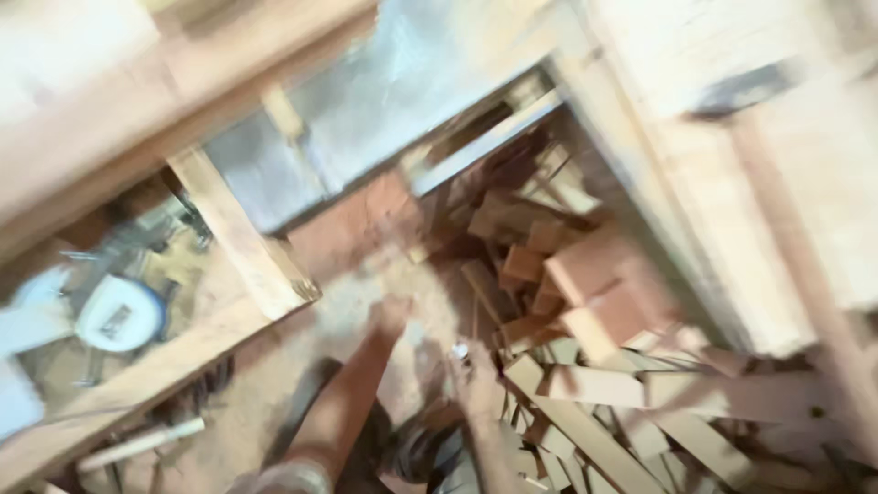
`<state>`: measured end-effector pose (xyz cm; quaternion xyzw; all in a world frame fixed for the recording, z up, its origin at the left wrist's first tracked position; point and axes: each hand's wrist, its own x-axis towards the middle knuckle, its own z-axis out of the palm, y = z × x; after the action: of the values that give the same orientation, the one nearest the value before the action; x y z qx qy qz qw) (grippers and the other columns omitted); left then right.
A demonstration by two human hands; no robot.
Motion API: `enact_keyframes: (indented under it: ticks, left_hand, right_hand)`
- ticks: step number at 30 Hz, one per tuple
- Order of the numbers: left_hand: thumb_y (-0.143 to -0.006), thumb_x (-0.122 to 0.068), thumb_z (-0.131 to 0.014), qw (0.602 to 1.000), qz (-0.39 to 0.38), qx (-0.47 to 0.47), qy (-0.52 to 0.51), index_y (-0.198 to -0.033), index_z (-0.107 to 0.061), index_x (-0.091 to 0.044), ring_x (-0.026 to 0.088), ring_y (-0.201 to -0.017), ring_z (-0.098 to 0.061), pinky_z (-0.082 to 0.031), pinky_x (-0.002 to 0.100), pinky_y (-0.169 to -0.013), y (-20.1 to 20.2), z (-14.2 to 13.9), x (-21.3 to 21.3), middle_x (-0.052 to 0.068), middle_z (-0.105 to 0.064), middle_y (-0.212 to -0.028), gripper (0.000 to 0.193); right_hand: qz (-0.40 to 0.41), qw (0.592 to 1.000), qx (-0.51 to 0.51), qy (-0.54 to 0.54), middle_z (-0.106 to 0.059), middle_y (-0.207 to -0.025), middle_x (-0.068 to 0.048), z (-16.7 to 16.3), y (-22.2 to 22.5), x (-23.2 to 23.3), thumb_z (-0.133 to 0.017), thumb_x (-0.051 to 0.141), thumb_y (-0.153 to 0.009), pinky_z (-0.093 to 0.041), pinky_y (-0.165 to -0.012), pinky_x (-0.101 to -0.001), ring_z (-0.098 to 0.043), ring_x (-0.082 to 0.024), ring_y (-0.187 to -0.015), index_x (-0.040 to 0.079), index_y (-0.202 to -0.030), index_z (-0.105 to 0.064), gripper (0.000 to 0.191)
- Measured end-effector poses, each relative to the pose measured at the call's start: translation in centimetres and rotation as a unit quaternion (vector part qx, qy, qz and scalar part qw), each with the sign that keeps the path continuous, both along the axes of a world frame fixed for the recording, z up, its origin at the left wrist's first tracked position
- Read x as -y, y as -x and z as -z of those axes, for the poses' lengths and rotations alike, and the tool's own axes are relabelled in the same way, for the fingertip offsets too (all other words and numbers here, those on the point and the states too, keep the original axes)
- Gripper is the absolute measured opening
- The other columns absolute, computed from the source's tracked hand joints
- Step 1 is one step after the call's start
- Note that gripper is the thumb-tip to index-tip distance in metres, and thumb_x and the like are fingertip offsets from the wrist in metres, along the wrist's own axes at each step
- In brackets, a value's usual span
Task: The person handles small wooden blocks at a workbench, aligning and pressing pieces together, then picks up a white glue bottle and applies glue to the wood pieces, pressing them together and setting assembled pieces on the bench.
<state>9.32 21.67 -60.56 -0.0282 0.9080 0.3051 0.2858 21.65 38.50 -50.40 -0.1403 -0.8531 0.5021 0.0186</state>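
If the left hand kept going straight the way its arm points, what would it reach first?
Probably the sawdust-strewn floor just ahead of the left hand; beyond that lies a grey sheet. The picture is blurred, so depth is uncertain.

— What sort of premises is this?

— A woodworking shop, seen blurred from above. A large heap of short, pale, sawn timber offcuts [585,366] covers the floor on the right side.

— Other evidence?

— Fine tan sawdust [366,302] lies over the reddish-brown floor [338,233]. Rough, unfinished light wooden beams [242,242] frame a bench structure on the left, and a grey metal sheet surface [384,91] sits above it.

— Any equipment?

— A round white and blue object [119,316] rests among dark items under the frame; its kind cannot be made out. A pale wooden stick [142,444] lies on the floor nearby.
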Motion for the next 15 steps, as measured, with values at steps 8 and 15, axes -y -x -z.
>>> enact_keyframes:
  ticks: [8, 15]
  left_hand:
    - [-0.089, -0.012, -0.074, 0.796, -0.151, 0.225, -0.542, -0.085, -0.074, -0.006, 0.021, -0.065, -0.064, -0.055, 0.037, -0.06, -7.2, -20.6, -1.4, 0.005, -0.069, -0.072, 0.007]
    - [-0.087, -0.017, -0.064, 0.91, 0.239, -0.002, -0.338, -0.081, -0.065, -0.004, 0.019, -0.063, -0.059, -0.05, 0.035, -0.06, 2.6, -43.6, -3.2, 0.008, -0.06, -0.069, 0.014]
  right_hand:
    - [0.098, 0.991, 0.042, 0.076, -0.075, -0.099, -0.014, -16.6, -11.4, 0.3, -0.067, 0.019, -0.092, -0.058, -0.071, -0.0345, -0.073, -0.022, -0.083, 0.004, -0.132, -0.064, 0.042]
    - [0.131, 0.987, 0.035, 0.085, -0.074, -0.097, -0.012, -34.8, -10.2, -3.6, -0.068, 0.013, -0.094, -0.056, -0.075, -0.033, -0.069, -0.021, -0.085, 0.001, -0.123, -0.067, 0.031]
